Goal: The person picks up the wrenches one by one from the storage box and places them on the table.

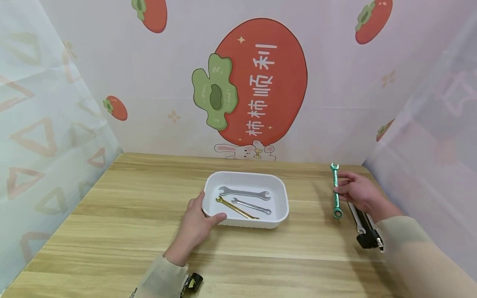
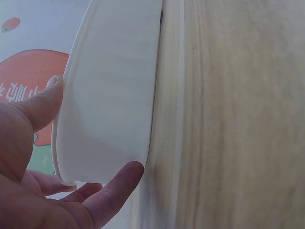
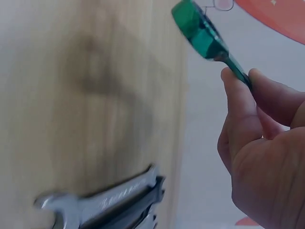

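Observation:
My right hand (image 1: pixel 359 191) pinches a shiny green combination wrench (image 1: pixel 336 190) between thumb and fingers. The wrench hangs upright above the table's right side, open end up and ring end down; in the right wrist view its green ring end (image 3: pixel 200 31) is nearest the camera. With my left hand (image 1: pixel 197 223) I grip the near left corner of a white plastic tray (image 1: pixel 246 223), thumb along the front rim and fingers on the left side. Inside the tray lie a large silver open-end wrench (image 1: pixel 244 193), a small silver combination wrench (image 1: pixel 251 205) and a gold wrench (image 1: pixel 234 208).
Below my right wrist, a silver wrench (image 1: pixel 356 219) lies beside a dark tool or holder (image 1: pixel 369 238), partly hidden by the hand and sleeve. The wooden table (image 1: pixel 123 215) meets a printed backdrop (image 1: pixel 328 103) at the back and on both sides.

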